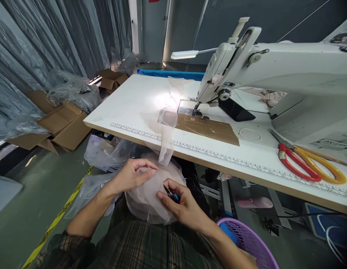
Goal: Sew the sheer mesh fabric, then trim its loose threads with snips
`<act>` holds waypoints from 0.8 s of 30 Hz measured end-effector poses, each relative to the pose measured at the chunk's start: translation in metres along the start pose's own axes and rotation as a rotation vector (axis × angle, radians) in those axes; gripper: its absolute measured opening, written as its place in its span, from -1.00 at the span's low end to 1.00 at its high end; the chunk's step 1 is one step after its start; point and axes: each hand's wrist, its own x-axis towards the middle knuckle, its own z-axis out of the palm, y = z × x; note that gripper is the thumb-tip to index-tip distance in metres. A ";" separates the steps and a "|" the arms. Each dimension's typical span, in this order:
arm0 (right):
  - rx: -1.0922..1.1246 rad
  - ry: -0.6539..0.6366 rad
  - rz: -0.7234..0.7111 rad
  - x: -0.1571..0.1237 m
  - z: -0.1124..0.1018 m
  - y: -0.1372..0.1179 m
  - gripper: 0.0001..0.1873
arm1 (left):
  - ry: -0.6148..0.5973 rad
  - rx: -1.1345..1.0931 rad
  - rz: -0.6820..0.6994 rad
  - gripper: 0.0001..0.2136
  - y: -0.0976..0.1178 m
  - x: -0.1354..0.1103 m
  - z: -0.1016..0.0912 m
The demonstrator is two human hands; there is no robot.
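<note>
A bundle of sheer, pale pink fabric lies across my lap, and a strip of it runs up onto the table edge. My left hand is on the upper left of the fabric, its thumb and fingers closed on a fold. In my right hand I hold small thread snips with dark pointed blades and a blue part, the tips pointing up and left over the fabric. The palm hides much of the snips, so whether the blades are apart is unclear.
A white sewing machine stands on the white table. Red-and-yellow-handled scissors lie at the right, a black phone behind the needle. Below are a purple basket and, leftward, cardboard boxes.
</note>
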 end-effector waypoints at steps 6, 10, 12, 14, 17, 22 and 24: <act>-0.159 0.164 0.111 -0.023 -0.022 0.023 -0.55 | 0.176 0.372 0.648 -0.70 -0.023 -0.009 0.024; -0.275 0.425 0.151 -0.023 -0.041 0.032 -0.54 | -0.215 0.330 0.665 -0.32 -0.042 -0.011 0.042; -0.294 0.549 0.092 -0.017 -0.045 0.021 -0.53 | -0.305 0.343 0.593 -0.28 -0.049 -0.010 0.048; -0.300 0.552 0.016 -0.006 -0.044 0.004 -0.55 | -0.337 0.341 0.550 -0.29 -0.053 -0.008 0.055; -0.307 0.475 -0.037 0.018 -0.038 -0.018 -0.53 | -0.312 0.313 0.522 -0.33 -0.059 -0.001 0.067; -0.303 0.470 0.027 0.055 -0.031 -0.017 -0.47 | -0.244 0.267 0.433 -0.41 -0.061 0.009 0.082; -0.208 0.480 0.070 0.063 -0.029 -0.011 -0.50 | -0.255 0.250 0.427 -0.45 -0.060 0.012 0.084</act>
